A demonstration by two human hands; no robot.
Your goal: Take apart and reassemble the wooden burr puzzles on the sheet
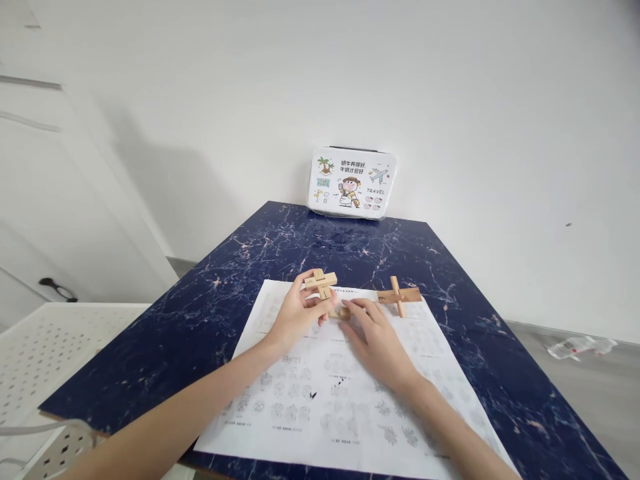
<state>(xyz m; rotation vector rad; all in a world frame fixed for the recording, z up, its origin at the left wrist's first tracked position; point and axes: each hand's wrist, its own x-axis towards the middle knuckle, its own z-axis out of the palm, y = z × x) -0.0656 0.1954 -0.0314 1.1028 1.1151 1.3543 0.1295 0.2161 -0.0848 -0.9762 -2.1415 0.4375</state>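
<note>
In my left hand [300,310] are notched wooden puzzle pieces [321,281] crossed over each other, pinched between thumb and fingers above the paper. Dark marks show on their faces. My right hand [374,330] reaches in from the right, its fingertips on another small wooden puzzle piece [340,312] low over the sheet; the fingers partly cover that piece. Both hands are over a printed instruction sheet [310,383] with rows of small diagrams. Right of my right hand, a wooden rod [395,288] crosses a flat wooden piece [413,294] at the sheet's far edge.
A dark blue marbled table [215,320] carries the sheet. At its back, a white case [353,183] with cartoon prints leans on the wall. To the left stands a white perforated surface [65,340]. Clear plastic wrapping [580,347] lies on the floor at right.
</note>
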